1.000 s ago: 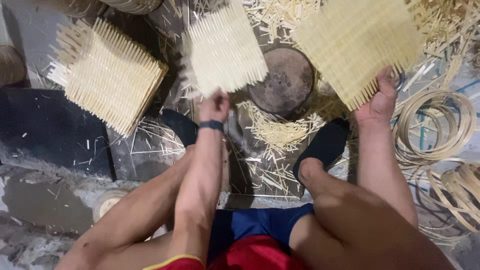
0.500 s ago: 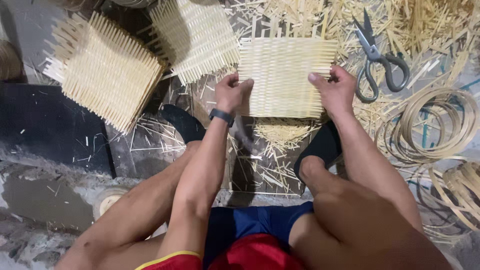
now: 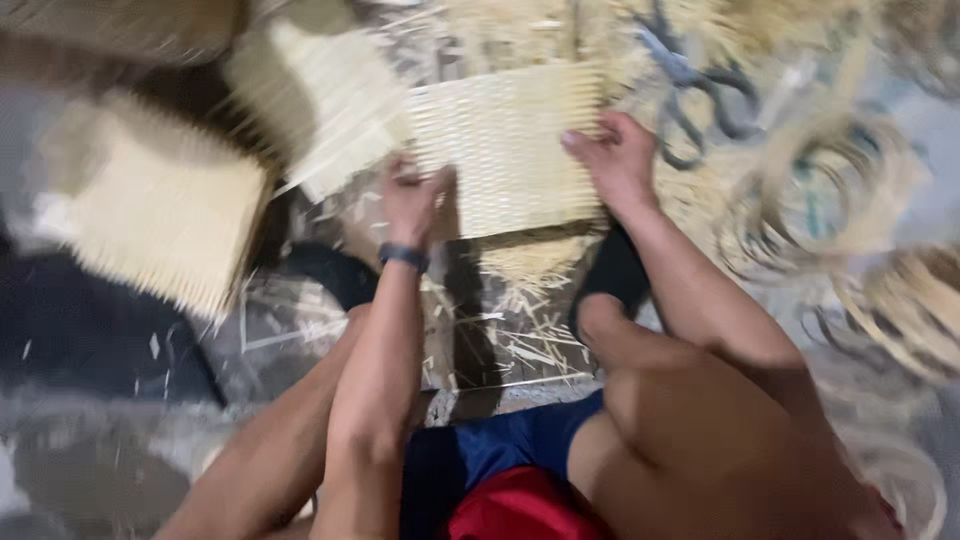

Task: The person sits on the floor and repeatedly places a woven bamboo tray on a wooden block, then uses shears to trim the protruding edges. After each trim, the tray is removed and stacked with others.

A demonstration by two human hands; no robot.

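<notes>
While the head camera swung and smeared the whole frame, both hands gripped one woven mat (image 3: 505,150), a pale square of split cane lying flat in front of the person's feet. Left hand (image 3: 412,200) was closed on the mat's near left corner, thumb on top; a dark wristband (image 3: 403,256) sat just below it. Right hand (image 3: 618,160) was closed on the right edge, fingers curled over the loose strand ends. Judged: gripping opposite sides kept the panel square and taut, so it could be handled without bending.

Just left of the held mat lay a second mat (image 3: 315,110), tilted, its corner touching or slipping under the held one; cannot tell which. Further left, a third mat (image 3: 160,215) lay well apart, fringe ends outward. Scissors (image 3: 695,90) lay beyond the right hand, near the mat's far right corner. Coiled cane rings (image 3: 810,195) sat to the right, within reach. Offcuts littered the floor (image 3: 500,330) between the dark slippers (image 3: 612,275).

Hard to make out: weave pattern, finger positions under the mat, anything along the top edge. Right-side coils ran out of frame.
</notes>
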